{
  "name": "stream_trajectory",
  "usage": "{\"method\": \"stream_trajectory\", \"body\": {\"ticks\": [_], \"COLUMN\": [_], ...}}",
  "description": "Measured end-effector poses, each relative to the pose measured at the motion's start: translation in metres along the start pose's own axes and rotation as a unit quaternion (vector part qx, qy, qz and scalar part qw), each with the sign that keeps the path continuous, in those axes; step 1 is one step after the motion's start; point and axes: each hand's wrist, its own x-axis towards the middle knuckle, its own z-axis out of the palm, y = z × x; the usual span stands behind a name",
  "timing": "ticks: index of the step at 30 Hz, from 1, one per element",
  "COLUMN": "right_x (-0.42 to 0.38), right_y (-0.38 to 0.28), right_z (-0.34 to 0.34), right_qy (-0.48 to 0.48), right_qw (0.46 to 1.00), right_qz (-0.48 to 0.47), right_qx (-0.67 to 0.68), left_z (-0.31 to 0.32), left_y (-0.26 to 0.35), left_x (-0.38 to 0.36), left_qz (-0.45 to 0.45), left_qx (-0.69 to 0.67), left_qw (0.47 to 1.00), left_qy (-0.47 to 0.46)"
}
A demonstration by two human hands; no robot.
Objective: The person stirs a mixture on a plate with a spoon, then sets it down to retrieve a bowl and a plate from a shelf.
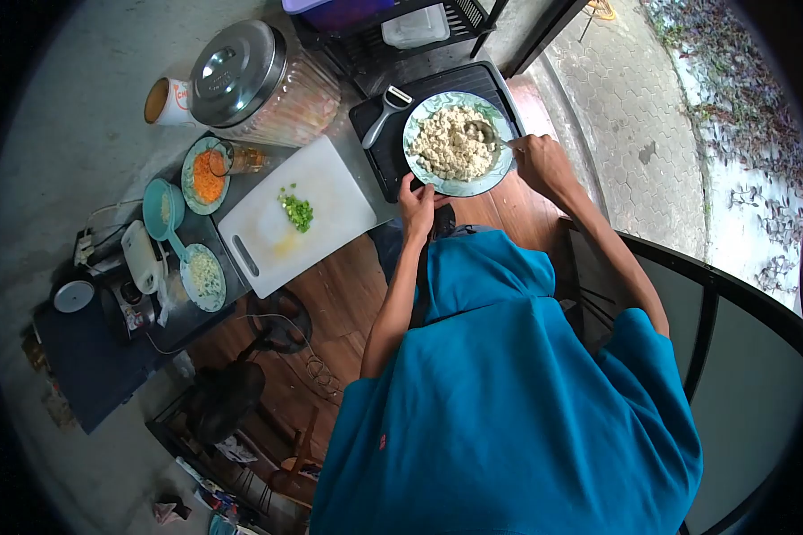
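A patterned plate (436,183) heaped with white crumbled food (453,147) is over the dark ridged tray. My left hand (417,207) grips its near rim, thumb up on the edge and the other fingers partly hidden below. My right hand (542,164) is closed round the handle of a metal spoon (488,134), whose head is in the crumbled food at the plate's right side. Left of the plate, a grey peeler (385,114) lies on the tray. Chopped green onion (296,211) sits on a white cutting board (330,183) further left.
Shredded carrot (208,177) fills a small plate beside a glass (245,160). A green bowl (157,207) and a dish of chopped white pieces (205,275) stand near the board. A large lidded jar (299,98) is behind, with a black rack (459,22) at the back.
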Motion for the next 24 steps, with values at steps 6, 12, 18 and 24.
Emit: {"method": "stream_trajectory", "body": {"ticks": [6,12,18,24], "right_x": [0.010,0.009,-0.001,-0.012], "right_y": [-0.034,-0.002,-0.050,-0.052], "right_z": [0.025,0.040,0.006,0.046], "right_qy": [-0.023,-0.007,-0.008,-0.076], "right_qw": [0.996,0.999,0.997,0.996], "right_qz": [-0.020,0.017,0.007,-0.006], "right_qx": [-0.078,-0.038,-0.078,-0.037], "left_z": [-0.004,-0.003,-0.008,-0.014], "left_y": [-0.002,-0.003,0.004,-0.002], "left_x": [-0.001,0.005,-0.002,0.002], "left_qz": [-0.005,0.017,0.013,-0.013], "left_qx": [0.036,-0.002,0.050,0.032], "left_qw": [0.999,1.000,0.999,0.999], "left_qy": [0.001,-0.004,-0.002,-0.004]}}
